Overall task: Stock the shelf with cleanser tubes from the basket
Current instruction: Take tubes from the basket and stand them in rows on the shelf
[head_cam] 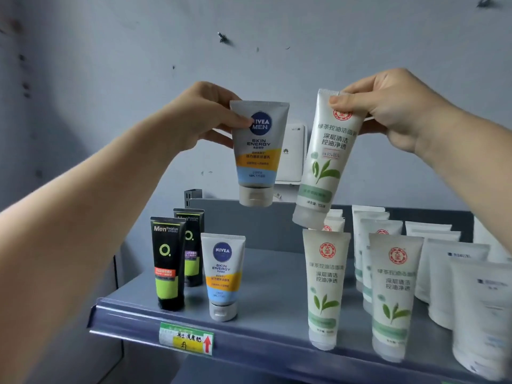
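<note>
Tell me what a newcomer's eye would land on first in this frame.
Two tubes held up above the shelf: the left hand pinches a grey Nivea Men tube at centre, and the right hand grips a white green-tea tube, tilted, just right of it. Below stand matching tubes, with two black Mentholatum tubes at the left end.
</note>
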Available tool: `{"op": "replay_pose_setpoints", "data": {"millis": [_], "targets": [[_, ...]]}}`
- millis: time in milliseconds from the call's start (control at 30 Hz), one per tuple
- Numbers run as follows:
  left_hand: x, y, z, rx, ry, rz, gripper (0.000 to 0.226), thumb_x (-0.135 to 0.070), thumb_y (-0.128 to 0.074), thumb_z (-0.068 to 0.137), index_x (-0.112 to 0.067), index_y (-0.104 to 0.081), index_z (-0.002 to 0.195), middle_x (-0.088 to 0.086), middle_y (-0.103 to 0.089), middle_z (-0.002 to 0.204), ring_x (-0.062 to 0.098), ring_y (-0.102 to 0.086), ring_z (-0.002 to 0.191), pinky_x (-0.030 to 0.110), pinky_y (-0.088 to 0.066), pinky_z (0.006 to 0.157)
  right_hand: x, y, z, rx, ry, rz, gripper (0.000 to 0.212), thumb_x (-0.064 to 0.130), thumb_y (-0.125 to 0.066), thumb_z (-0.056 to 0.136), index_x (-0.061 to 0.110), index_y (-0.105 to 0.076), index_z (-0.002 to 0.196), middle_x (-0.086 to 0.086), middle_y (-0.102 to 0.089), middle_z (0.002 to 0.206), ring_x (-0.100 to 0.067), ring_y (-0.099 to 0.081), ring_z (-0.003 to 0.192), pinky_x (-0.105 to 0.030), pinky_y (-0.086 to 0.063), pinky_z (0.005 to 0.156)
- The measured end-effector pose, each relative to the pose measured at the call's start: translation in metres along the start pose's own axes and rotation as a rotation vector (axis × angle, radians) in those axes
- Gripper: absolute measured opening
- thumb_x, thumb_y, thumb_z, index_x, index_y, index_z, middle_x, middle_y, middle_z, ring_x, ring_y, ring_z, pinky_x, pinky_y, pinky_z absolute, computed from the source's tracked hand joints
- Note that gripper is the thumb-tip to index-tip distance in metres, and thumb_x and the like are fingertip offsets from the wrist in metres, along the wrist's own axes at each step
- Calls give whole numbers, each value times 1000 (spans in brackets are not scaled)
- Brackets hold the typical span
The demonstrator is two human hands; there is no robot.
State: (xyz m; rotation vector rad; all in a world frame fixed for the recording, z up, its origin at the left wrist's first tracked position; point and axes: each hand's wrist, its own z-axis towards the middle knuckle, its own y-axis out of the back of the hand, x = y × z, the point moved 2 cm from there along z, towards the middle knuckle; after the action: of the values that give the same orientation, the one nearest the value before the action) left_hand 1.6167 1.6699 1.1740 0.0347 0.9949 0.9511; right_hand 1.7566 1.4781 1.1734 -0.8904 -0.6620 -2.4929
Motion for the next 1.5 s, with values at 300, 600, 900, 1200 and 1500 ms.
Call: {"op": "replay_pose_setpoints", "data": {"millis": [300, 600, 900, 1200, 1500], "targets": [[56, 5, 34, 187, 197, 214, 14, 5, -67, 77, -5, -60, 71, 9, -68, 72, 19, -68, 66, 34, -60, 64, -13, -27, 33, -79, -72, -87, 9, 14, -69, 80, 14, -65, 72, 12, -63, 48, 0, -60, 48, -17, -52, 49], [117, -8, 52, 421, 217, 303, 22, 10, -66, 77, -5, -56, 65, 11, -64, 70, 21, -67, 64, 30, -59, 67, -32, -59, 54, -117, -154, -181, 12, 13, -69, 81, 14, -64, 70, 11, -64, 48, 1, -61, 48, -16, -54, 51], [154, -28, 48, 568, 234, 330, 30, 9, -67, 76, -9, -49, 61, 6, -59, 56, 21, -65, 56, 21, -57, 57, -45, -77, 59, -78, -205, -282, 3, 10, -69, 81, 9, -66, 80, 11, -64, 48, 0, -61, 47, -17, -54, 50], [174, -40, 39, 711, 286, 446, 30, 8, -63, 79, -9, -46, 61, 9, -59, 64, 25, -67, 65, 20, -58, 60, -55, -80, 57, -28, -226, -314, 4, 8, -68, 80, 12, -68, 80, 11, -66, 50, 0, -62, 47, -16, -55, 50], [176, -48, 39, 814, 298, 501, 30, 7, -66, 78, -9, -46, 62, 7, -59, 69, 22, -67, 67, 18, -56, 59, -55, -71, 60, -24, -220, -308, 13, 7, -69, 80, 10, -68, 93, 11, -66, 51, -1, -62, 48, -16, -54, 49]]}}
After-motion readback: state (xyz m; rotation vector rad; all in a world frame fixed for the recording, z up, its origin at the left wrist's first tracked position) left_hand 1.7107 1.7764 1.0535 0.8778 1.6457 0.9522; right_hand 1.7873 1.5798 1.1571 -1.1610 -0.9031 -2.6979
